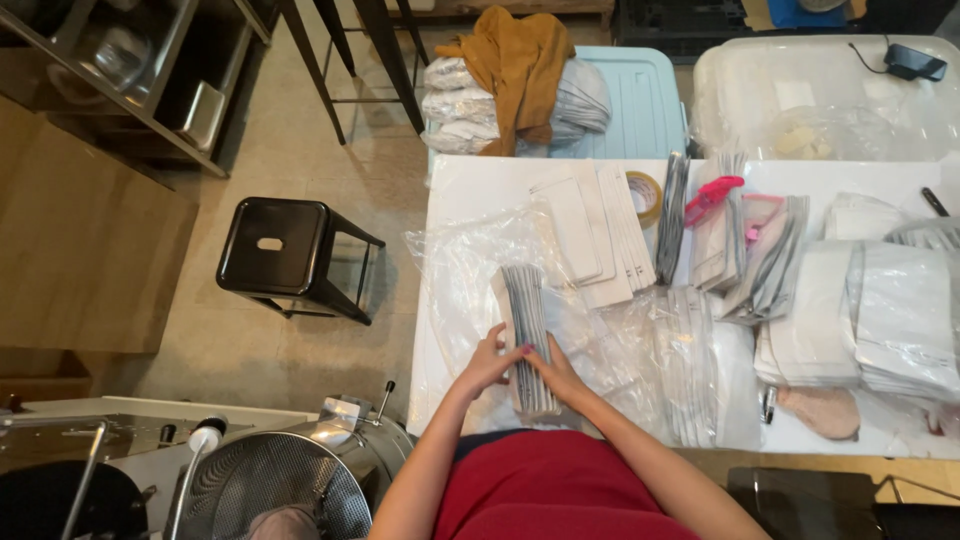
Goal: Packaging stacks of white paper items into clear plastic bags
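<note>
Both my hands grip the near end of a stack of flat white and grey packets (528, 320) standing on edge on the white table (470, 180). My left hand (492, 362) holds its left side and my right hand (556, 370) its right side. The stack rests on a crumpled clear plastic bag (462, 270). A fanned pile of white flat packets (598, 235) lies just beyond.
More bagged packet piles (880, 310) cover the table's right half, with a tape roll (645, 195) and a pink tool (712, 195). A black stool (285, 255) stands on the floor at left. A light blue bin (640, 100) with cloth sits behind the table.
</note>
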